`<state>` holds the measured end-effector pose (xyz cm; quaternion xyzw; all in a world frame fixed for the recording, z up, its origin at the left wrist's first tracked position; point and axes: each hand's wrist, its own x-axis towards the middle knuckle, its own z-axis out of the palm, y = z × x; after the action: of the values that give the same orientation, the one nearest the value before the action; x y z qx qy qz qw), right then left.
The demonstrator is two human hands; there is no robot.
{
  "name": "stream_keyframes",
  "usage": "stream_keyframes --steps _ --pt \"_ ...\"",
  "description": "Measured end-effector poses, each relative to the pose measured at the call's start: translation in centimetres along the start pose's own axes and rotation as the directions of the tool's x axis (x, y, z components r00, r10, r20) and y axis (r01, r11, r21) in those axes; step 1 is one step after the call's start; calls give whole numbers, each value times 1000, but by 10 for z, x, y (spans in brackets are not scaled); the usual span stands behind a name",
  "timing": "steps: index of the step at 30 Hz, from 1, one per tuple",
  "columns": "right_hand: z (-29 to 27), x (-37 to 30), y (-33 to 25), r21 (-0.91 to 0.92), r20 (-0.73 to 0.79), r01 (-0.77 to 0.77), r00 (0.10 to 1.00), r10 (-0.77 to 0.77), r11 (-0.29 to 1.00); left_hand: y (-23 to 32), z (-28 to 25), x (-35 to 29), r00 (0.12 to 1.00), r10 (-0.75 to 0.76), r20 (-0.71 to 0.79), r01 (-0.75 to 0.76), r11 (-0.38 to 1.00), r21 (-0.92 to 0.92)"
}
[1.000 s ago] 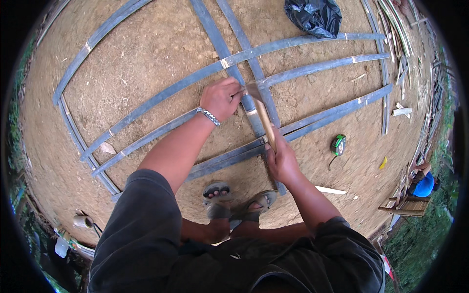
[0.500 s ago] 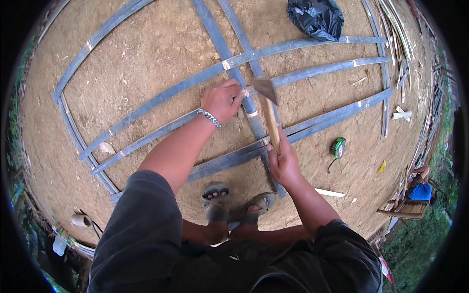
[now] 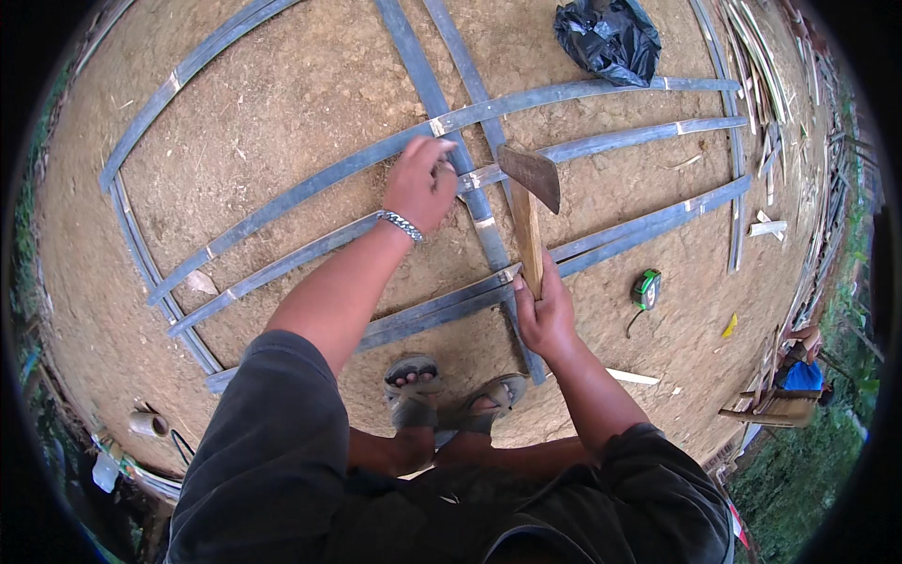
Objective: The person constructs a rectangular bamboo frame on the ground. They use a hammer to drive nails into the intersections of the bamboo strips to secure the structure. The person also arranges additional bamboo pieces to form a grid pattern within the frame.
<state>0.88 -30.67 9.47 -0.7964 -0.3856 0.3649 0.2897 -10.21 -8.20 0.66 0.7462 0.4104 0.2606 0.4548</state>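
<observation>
In my right hand (image 3: 545, 315) is the wooden handle of a hatchet (image 3: 528, 221); its dark, wedge-like metal head is raised, seen above the crossing strips. My left hand (image 3: 421, 185) hovers over a grey-blue split strip (image 3: 329, 250), left of where it crosses an upright strip (image 3: 489, 240). Its fingers are loosely bent and apart, slightly blurred, and I see nothing held in them. The strips, which look like split bamboo, form a flat grid on the ground. Whether a nail stands at the crossing near my left fingertips is too small to tell.
A black plastic bag (image 3: 611, 42) lies at the far side of the grid. On the bare soil to the right is a green tape measure (image 3: 646, 289). Loose strips (image 3: 756, 56) are piled at the far right. Another person in blue (image 3: 803, 376) is at the right edge.
My left hand has drawn back slightly up and left from the crossing, its fingers loosening. The hatchet head has shifted right and turned, with my right hand almost in place.
</observation>
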Motion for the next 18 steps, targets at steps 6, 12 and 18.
stream_keyframes --steps 6,12,18 --pt "11 6 12 -61 111 -26 993 33 998 -4 14 -2 990 -7 -141 51 950 307" --pt "1 -1 -10 43 -8 35 999 -34 998 1 13 -2 996 -58 -72 81 919 386" --pt "0 -2 -11 -89 36 26 999 -23 996 3 12 0 998 -41 -43 54 917 395"
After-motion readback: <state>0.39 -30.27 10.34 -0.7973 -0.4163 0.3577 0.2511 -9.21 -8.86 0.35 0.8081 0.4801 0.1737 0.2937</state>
